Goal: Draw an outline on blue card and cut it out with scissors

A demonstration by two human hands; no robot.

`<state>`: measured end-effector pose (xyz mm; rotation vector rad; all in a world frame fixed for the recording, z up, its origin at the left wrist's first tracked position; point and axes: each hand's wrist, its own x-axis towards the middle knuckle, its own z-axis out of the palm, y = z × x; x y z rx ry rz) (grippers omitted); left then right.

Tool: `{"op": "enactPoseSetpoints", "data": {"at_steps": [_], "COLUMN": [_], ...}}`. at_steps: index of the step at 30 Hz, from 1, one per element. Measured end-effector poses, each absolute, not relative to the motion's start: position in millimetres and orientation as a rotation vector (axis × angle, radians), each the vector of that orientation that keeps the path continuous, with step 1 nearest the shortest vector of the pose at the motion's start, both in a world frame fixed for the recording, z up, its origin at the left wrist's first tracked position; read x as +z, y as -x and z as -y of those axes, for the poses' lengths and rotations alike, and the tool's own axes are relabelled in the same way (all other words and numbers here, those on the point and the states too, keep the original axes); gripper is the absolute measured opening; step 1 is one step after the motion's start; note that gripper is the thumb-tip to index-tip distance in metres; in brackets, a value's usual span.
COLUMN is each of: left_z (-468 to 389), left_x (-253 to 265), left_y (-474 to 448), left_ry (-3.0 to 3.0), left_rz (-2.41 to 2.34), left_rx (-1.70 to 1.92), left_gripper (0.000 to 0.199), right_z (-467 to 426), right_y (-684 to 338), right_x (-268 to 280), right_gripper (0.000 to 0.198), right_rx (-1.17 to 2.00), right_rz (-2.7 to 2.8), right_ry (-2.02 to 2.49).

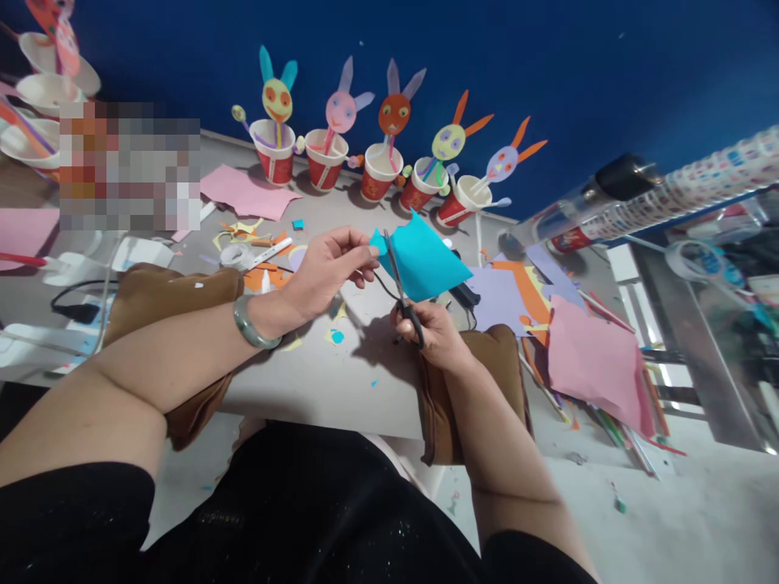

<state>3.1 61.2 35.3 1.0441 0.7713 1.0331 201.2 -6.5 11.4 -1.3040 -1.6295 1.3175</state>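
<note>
My left hand [332,272] pinches the left edge of a turquoise sheet of paper [426,258], held up above the table. Black-handled scissors [404,302] are in my right hand [435,331], with fingers wrapped round the handles. The scissor blades point away from me and lie across the paper's left part, close to my left fingertips. A small turquoise paper scrap [337,337] lies on the table below my hands. To the left of my left hand sits a roll of tape [234,257] among orange and yellow paper cuttings.
Several red paper cups [381,174] with paper rabbit figures line the back wall. Brown cushions [176,304] lie under both forearms. Pink paper [593,361] and purple paper [499,298] are on the right, near a long stack of cups [694,191].
</note>
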Motion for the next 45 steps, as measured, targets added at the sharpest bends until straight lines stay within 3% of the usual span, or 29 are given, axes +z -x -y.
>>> {"op": "enactPoseSetpoints", "data": {"at_steps": [22,35,45], "left_z": [-60.3,-59.7,-62.5], "left_x": [36.4,39.6,38.4], "left_y": [-2.7,-2.3,-2.4], "left_ry": [-1.048,-1.033,-1.023], "left_rz": [-0.775,-0.820,-0.836], "left_rx": [1.026,1.041,1.055], "left_gripper": [0.025,0.020,0.020], "right_z": [7.0,8.0,7.5], "right_y": [-200.4,-200.3,-200.4], "right_x": [13.0,13.3,13.3], "right_gripper": [0.060,0.053,0.061], "right_rx": [1.335,1.336,1.316], "right_rz": [1.626,1.628,1.627], "right_ry": [1.303,1.317,1.325]}}
